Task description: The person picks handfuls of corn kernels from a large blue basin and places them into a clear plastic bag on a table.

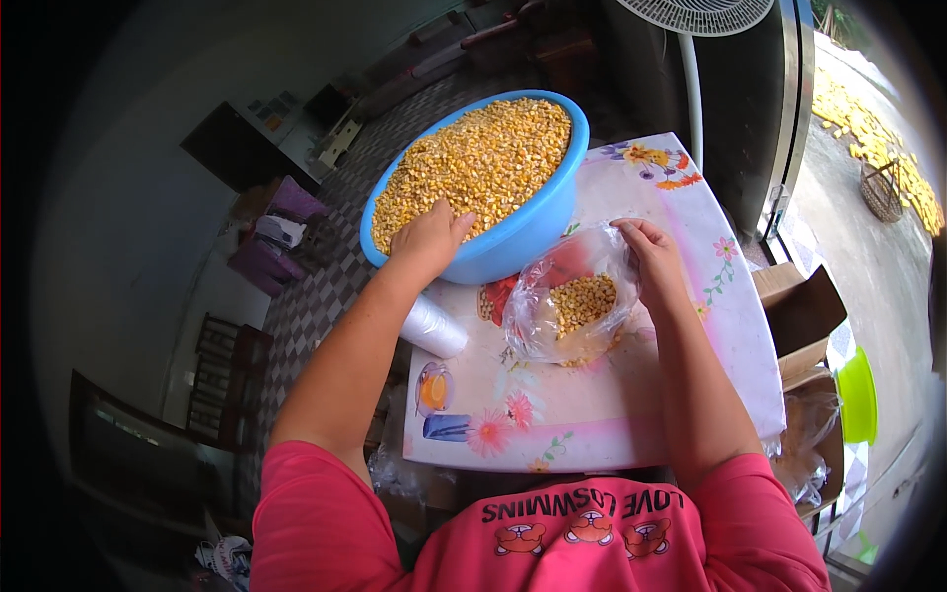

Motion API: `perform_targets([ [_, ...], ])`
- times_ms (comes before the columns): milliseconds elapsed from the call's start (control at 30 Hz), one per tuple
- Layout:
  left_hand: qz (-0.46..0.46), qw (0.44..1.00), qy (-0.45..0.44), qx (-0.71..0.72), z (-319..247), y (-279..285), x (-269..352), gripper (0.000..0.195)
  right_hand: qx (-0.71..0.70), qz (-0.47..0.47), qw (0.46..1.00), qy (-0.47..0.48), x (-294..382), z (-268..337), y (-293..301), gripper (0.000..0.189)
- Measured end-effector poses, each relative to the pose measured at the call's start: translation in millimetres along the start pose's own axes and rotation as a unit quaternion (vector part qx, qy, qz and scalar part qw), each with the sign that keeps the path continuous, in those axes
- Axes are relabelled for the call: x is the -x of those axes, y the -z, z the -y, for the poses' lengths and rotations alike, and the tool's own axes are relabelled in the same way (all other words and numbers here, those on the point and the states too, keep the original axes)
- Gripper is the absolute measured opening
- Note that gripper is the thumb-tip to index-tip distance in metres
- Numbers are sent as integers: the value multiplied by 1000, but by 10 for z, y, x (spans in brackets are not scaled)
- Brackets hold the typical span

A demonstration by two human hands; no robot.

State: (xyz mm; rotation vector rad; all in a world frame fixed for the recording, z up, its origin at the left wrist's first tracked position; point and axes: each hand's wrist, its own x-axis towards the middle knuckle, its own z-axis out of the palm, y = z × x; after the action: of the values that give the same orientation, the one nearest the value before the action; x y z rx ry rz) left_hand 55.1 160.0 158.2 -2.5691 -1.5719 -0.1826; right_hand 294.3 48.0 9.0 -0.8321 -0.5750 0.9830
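A large blue plastic basin, heaped with yellow corn kernels, stands at the far left of the table. My left hand reaches over its near rim, thumb apart, fingertips hidden in the kernels; whether it grasps any cannot be told. With thumb and fingers, my right hand pinches the upper rim of a clear plastic bag. The bag rests on the table to the right of the basin, its mouth spread, with a small heap of kernels inside. Below my left wrist lies a roll of plastic bags.
A flowered cloth covers the table. Cardboard boxes and a lime-green basin stand beyond its right edge. A white pedestal fan rises behind the far corner. Outside the doorway, corn cobs lie spread near a wicker basket.
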Motion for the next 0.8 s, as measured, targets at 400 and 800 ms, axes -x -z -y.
perform_targets([
  [400,-93,996,-11,4,-215,-69,-262,33,2,8,1000,-12,42,51,-16,14],
  [800,-16,968,-167,187,-1168,-309,306,21,0,1,1000,-9,84,125,-55,14],
])
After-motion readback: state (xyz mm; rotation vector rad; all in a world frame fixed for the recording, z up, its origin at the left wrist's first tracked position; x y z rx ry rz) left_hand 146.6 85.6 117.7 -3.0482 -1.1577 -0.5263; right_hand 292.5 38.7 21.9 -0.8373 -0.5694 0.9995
